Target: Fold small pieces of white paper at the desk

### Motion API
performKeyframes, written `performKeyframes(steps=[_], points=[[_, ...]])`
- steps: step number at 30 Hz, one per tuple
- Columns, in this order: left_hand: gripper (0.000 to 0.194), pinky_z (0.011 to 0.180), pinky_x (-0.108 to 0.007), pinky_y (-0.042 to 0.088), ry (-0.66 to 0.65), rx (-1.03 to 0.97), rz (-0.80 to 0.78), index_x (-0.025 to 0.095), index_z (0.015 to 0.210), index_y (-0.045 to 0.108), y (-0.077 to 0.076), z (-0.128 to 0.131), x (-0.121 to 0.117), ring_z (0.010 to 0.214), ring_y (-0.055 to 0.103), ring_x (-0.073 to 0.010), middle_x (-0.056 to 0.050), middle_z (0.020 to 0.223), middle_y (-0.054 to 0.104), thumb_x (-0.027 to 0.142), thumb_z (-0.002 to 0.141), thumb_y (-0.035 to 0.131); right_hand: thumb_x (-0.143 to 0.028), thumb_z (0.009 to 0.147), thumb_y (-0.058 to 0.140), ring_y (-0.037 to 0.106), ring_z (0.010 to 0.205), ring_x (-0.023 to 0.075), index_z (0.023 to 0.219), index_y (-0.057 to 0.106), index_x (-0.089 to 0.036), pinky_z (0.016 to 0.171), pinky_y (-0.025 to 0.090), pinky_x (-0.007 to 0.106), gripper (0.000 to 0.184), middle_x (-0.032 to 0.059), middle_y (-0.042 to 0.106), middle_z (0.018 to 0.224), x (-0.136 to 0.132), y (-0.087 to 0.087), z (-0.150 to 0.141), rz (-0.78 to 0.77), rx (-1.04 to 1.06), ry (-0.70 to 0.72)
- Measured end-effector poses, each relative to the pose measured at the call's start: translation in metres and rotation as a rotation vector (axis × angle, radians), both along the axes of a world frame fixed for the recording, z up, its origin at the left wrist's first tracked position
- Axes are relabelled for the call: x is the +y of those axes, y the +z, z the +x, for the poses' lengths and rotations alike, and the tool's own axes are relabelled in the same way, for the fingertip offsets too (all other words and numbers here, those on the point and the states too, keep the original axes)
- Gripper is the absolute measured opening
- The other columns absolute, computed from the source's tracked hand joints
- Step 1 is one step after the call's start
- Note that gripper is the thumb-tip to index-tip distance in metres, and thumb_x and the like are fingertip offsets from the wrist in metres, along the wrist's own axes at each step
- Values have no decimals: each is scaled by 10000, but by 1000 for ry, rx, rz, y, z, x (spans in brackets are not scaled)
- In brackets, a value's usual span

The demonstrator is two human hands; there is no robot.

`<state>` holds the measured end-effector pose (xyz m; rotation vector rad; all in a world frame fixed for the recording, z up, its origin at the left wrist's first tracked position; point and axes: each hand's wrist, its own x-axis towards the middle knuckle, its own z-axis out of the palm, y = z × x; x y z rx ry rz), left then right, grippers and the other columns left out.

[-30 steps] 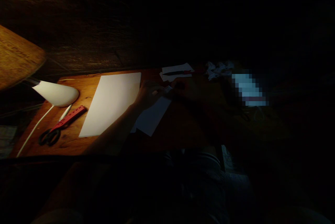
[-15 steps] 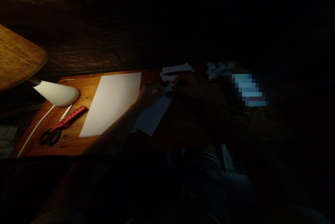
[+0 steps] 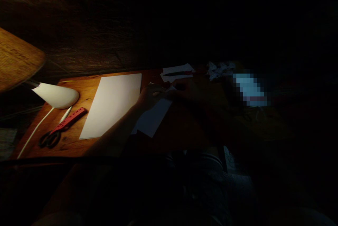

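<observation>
A white sheet of paper [image 3: 154,118] with slanted edges, apparently folded, lies in shadow at the middle of the wooden table. My left hand [image 3: 151,94] is on its upper left part, fingers closed at the paper. At the upper right corner, my right hand [image 3: 182,90] pinches the same paper, close to the left fingertips. Darkness hides most of the right fingers. To the left, a larger stack of white paper [image 3: 113,104] lies flat under the lamp light, partly behind my left forearm.
Scissors [image 3: 62,127] in a red cover and a white pen [image 3: 65,114] lie left, beside a lamp's white base [image 3: 59,95]. Paper strips [image 3: 176,69] and crumpled paper [image 3: 220,69] sit at the back. A pixelated bright rectangle [image 3: 250,90] is at right.
My right hand has shifted slightly left and nearer to me along the paper's upper edge. My left hand stays nearly in place; the view has moved a little.
</observation>
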<state>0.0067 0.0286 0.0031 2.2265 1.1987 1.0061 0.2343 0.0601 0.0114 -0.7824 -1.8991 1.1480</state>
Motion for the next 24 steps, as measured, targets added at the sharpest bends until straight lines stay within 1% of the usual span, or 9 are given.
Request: performKeyframes(steps=[4, 7, 9, 11, 13, 15, 17, 19, 24], points=[[267, 813, -329, 588, -28, -40, -30, 198, 822, 774, -1, 0, 1, 901, 775, -217, -77, 965, 830, 416, 943, 675, -496, 765, 787, 597, 734, 166, 689, 657, -191, 677, 470, 291, 340, 26, 682, 747, 4, -8, -1, -3, 17, -45], [271, 775, -321, 573, -45, -23, 4, 195, 834, 756, 1, 1, 0, 854, 762, -205, -72, 927, 816, 420, 953, 664, -464, 779, 776, 576, 711, 157, 694, 648, -189, 667, 438, 284, 316, 22, 669, 737, 6, -11, -1, 34, -26, -60], [233, 780, -325, 565, -43, -10, 69, 192, 874, 746, 4, 2, -2, 847, 747, -201, -68, 909, 798, 396, 950, 664, -425, 800, 761, 562, 704, 155, 715, 649, -182, 661, 407, 282, 282, 24, 658, 743, 4, -8, -2, 115, -104, -87], [180, 814, -335, 562, -23, -12, 141, 193, 933, 739, 6, 4, -4, 885, 735, -202, -66, 929, 784, 362, 941, 676, -381, 821, 747, 553, 708, 156, 747, 658, -173, 666, 377, 287, 238, 35, 659, 777, 0, -2, -2, 232, -218, -126], [148, 836, -343, 563, -8, -24, 197, 199, 971, 735, 8, 5, -5, 924, 723, -203, -62, 958, 773, 334, 926, 696, -335, 840, 734, 551, 738, 165, 784, 680, -168, 694, 363, 296, 184, 51, 669, 827, -4, 5, -4, 357, -350, -132], [127, 826, -340, 565, -14, -34, 235, 202, 961, 733, 9, 6, -5, 924, 716, -199, -59, 967, 767, 318, 919, 704, -308, 859, 719, 551, 759, 174, 820, 704, -166, 712, 361, 300, 149, 62, 674, 852, -7, 10, -6, 436, -417, -122], [106, 805, -333, 566, -26, -39, 262, 202, 933, 734, 8, 6, -5, 900, 715, -190, -56, 956, 765, 300, 925, 693, -294, 868, 718, 549, 769, 180, 839, 719, -163, 716, 359, 301, 134, 69, 675, 857, -9, 11, -8, 478, -449, -117], [99, 789, -329, 566, -22, -42, 288, 207, 915, 735, 8, 6, -5, 878, 716, -184, -48, 939, 767, 285, 936, 679, -323, 888, 723, 546, 770, 183, 848, 724, -162, 716, 357, 302, 166, 71, 675, 851, -8, 10, -9, 494, -452, -144], [74, 773, -330, 569, 36, -53, 355, 214, 902, 731, 9, 5, -6, 859, 717, -183, -36, 898, 765, 268, 932, 691, -497, 928, 730, 539, 769, 178, 886, 734, -161, 700, 350, 298, 339, 68, 676, 854, -7, 8, -7, 470, -405, -175]])
